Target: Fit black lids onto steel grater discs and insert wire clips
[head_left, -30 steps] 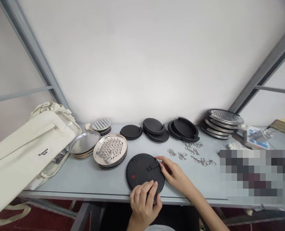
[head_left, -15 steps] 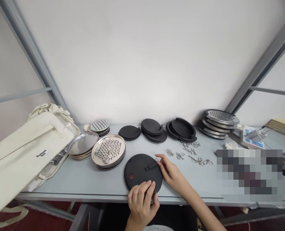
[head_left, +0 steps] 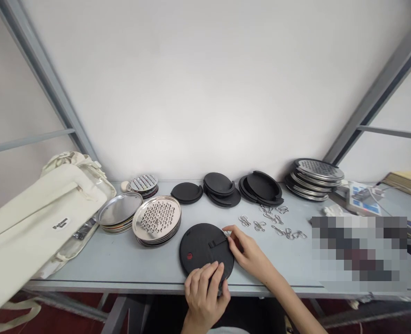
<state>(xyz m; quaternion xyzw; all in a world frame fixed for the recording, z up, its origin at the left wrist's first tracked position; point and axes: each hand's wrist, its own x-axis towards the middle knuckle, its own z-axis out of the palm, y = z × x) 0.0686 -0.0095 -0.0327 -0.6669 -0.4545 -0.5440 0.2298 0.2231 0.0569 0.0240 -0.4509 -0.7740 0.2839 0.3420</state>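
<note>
While the round black disc (head_left: 201, 245) lies just inside the desk's (head_left: 118, 262) near edge, the left hand (head_left: 203, 291) grips its near rim, fingers over the top. The right hand (head_left: 246, 251) is nearer the narrow strip (head_left: 218, 241), whose long axis slants from the disc's middle toward that hand's bent fingers at the right rim; whether they pinch anything cannot be told.

Pretty bright, even light. Shadows around the black disc (head_left: 202, 248) are soft, the pale wall (head_left: 205, 93) behind it is brightest, metal plates (head_left: 119, 208) left of it catch some sheen, and a chunky pixelated patch (head_left: 360, 248) sits right of it. Way out from it, wide-angle stretch.
</note>
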